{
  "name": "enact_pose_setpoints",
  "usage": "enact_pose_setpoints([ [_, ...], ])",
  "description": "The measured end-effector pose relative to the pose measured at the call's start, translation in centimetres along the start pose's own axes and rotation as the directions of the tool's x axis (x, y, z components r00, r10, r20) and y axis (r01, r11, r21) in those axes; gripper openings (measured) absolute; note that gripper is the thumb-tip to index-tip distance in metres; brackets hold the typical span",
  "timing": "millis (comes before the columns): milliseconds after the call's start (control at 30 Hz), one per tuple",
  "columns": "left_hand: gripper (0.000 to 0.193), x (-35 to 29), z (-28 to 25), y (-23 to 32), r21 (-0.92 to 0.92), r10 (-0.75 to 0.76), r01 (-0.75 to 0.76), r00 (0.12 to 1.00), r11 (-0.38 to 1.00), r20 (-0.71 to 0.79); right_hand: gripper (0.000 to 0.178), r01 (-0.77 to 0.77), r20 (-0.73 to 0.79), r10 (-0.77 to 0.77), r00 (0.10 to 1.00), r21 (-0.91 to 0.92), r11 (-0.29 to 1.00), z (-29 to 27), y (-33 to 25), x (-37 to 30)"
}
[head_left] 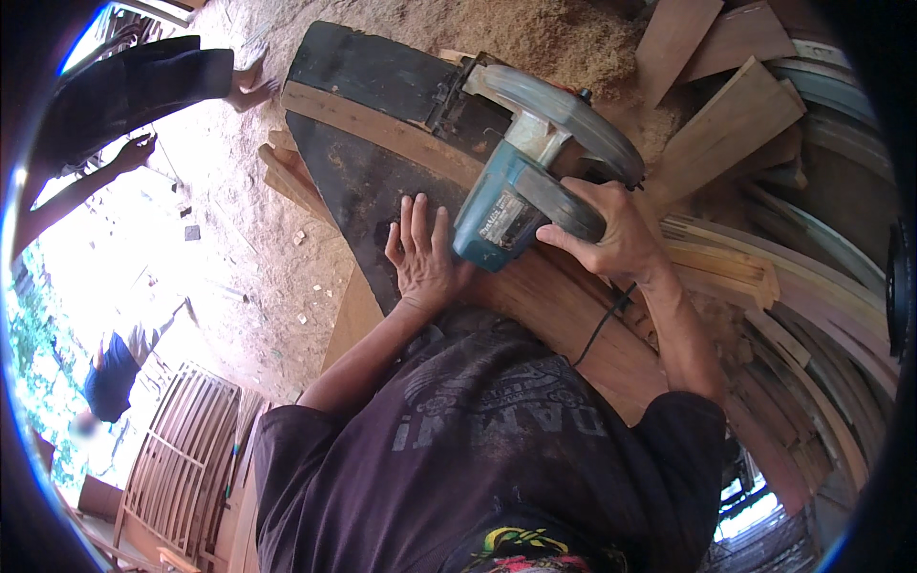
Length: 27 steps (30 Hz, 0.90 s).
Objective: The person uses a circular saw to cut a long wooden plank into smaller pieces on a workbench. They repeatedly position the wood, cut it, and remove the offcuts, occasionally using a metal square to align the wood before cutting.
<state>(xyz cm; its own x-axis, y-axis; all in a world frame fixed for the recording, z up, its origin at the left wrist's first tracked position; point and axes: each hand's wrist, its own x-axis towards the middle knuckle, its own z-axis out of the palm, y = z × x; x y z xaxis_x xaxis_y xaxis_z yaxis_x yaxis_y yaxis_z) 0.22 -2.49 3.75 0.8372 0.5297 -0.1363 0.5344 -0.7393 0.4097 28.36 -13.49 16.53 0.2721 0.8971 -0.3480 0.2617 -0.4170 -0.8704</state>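
Observation:
A teal circular saw [497, 215] with a grey blade guard sits tilted over the right part of a dark work surface [349, 177]. My right hand [616, 229] is wrapped round its rear handle, with the thumb along the near side. Flat on the dark surface, just left of the motor housing, lies my left hand [420, 253] with its fingers stretched out. Across the surface runs a brown wooden strip [382, 126], reaching under the saw. A wider brown board [573, 325] shows between the saw and my body. The saw hides the blade's contact point.
Sawdust [554, 43] is heaped beyond the bench. Wooden offcuts [731, 124] and stacked curved planks [812, 277] crowd the right. A black cord [607, 323] trails near my right forearm. Another person [143, 91] stands at far left, a second [115, 377] farther off. Slatted wooden frames [181, 458] lean lower left.

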Motion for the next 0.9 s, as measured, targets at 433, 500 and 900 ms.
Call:
enact_pose_setpoints([
  [433,0.086,-0.5,0.7,0.4,0.019,0.019,-0.019,1.000,1.000,-0.019,0.029,0.023,-0.032,-0.024,0.999,-0.030,0.999,-0.2,-0.9,0.0],
  [500,0.087,-0.5,0.9,0.5,0.015,0.022,-0.022,0.999,1.000,-0.034,0.029,0.033,-0.033,-0.034,0.999,-0.026,0.999,-0.3,-1.1,0.1],
  [900,0.089,-0.7,0.4,2.1,0.025,-0.020,0.020,0.999,0.999,0.024,0.030,0.120,-0.079,-0.114,0.990,0.071,0.990,0.6,0.9,0.0],
])
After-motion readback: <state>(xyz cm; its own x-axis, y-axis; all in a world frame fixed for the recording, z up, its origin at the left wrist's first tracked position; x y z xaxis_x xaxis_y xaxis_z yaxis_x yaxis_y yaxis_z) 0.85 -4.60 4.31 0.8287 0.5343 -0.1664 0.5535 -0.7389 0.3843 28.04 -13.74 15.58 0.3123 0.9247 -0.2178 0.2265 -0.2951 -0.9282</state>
